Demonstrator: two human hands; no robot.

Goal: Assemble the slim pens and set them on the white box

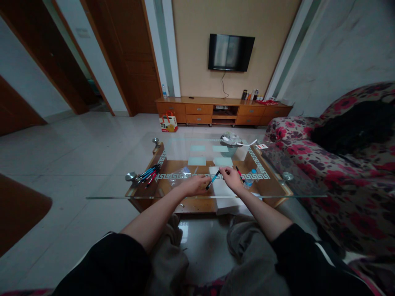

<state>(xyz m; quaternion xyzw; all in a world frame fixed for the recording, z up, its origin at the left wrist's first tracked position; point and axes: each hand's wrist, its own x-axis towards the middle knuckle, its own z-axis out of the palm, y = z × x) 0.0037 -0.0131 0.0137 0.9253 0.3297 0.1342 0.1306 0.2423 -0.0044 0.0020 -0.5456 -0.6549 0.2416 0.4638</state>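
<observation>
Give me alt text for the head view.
A person's right hand holds a blue and black pen over a glass table, the left hand beside it. More pens lie piled at left; a television hangs on the wall.

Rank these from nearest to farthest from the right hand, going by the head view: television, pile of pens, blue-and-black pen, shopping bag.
1. Blue-and-black pen: held in the right hand.
2. Pile of pens: toward the left on the glass table.
3. Shopping bag: beyond the table, left, before the wooden cabinet.
4. Television: high on the far wall.
</observation>
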